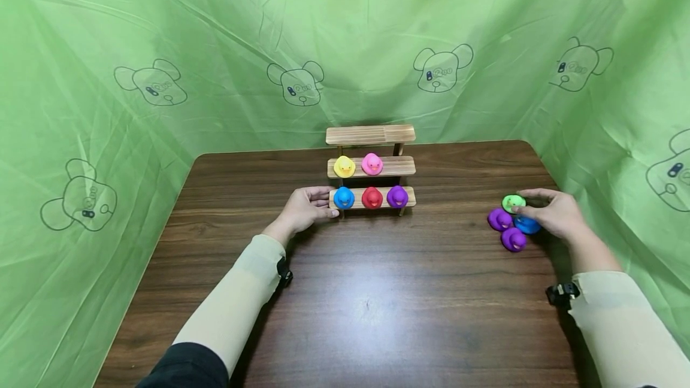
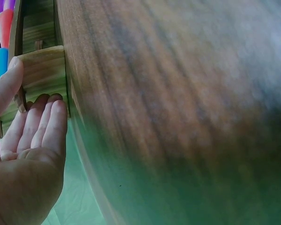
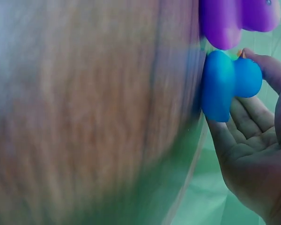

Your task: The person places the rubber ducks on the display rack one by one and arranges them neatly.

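My left hand (image 1: 307,208) holds the left end of a three-step wooden stand (image 1: 371,135), thumb at the front and fingers farther back. On its bottom step sit a blue duck (image 1: 344,197), a red duck (image 1: 372,197) and a purple duck (image 1: 397,196). The middle step bears a yellow duck (image 1: 344,166) and a pink duck (image 1: 372,164). Over at the right, my right hand (image 1: 557,214) pinches a green rubber duck (image 1: 513,203) between thumb and fingers. In the right wrist view, a second blue duck (image 3: 218,86) mostly hides that green duck.
Two more purple ducks (image 1: 499,219) (image 1: 514,239) lie by the right hand with the blue one on the brown wooden table (image 1: 366,304). Green cloth (image 1: 372,47) printed with bear outlines hangs around the back and sides.
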Demonstrator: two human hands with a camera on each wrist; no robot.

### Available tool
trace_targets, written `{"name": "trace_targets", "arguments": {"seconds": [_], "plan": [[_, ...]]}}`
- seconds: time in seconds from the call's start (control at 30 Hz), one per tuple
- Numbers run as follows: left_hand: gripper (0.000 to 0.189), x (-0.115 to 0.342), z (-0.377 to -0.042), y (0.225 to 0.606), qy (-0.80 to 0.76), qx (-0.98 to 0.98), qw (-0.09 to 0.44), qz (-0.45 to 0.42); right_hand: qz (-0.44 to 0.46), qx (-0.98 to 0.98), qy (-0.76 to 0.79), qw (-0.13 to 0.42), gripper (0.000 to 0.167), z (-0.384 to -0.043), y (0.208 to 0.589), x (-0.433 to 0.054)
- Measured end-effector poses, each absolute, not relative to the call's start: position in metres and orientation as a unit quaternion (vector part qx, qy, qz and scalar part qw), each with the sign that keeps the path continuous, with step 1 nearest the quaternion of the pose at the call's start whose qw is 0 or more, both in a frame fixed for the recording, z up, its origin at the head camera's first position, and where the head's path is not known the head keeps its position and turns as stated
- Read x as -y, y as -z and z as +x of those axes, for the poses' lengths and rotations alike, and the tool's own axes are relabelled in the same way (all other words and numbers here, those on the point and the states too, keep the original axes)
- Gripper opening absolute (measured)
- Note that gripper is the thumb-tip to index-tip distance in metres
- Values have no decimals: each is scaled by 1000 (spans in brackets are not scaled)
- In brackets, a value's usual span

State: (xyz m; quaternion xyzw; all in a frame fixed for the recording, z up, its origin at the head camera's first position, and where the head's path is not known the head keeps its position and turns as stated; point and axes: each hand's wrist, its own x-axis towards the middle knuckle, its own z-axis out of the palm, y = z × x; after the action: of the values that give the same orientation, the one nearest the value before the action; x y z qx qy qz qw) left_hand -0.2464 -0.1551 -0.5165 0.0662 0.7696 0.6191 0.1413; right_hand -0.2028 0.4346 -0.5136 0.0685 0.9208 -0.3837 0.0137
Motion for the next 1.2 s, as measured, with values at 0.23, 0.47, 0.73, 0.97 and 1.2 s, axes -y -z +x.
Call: {"name": "trace_targets", "arguments": {"seconds": [0.23, 0.47, 0.73, 0.97, 1.2], "plan": [[65, 156, -247, 519, -626, -764, 141, 65, 74, -918, 389, 20, 64, -204, 514, -432], [64, 155, -247, 519, -626, -765, 139, 65, 85, -920, 382, 18, 65, -203, 515, -431], [64, 155, -248, 519, -623, -767, 141, 62, 92, -926, 365, 11, 67, -205, 518, -431], [68, 156, -248, 519, -629, -761, 147, 65, 99, -914, 395, -5, 61, -205, 515, -429], [67, 156, -248, 518, -627, -763, 146, 63, 99, -924, 367, -29, 66, -210, 506, -420]]}}
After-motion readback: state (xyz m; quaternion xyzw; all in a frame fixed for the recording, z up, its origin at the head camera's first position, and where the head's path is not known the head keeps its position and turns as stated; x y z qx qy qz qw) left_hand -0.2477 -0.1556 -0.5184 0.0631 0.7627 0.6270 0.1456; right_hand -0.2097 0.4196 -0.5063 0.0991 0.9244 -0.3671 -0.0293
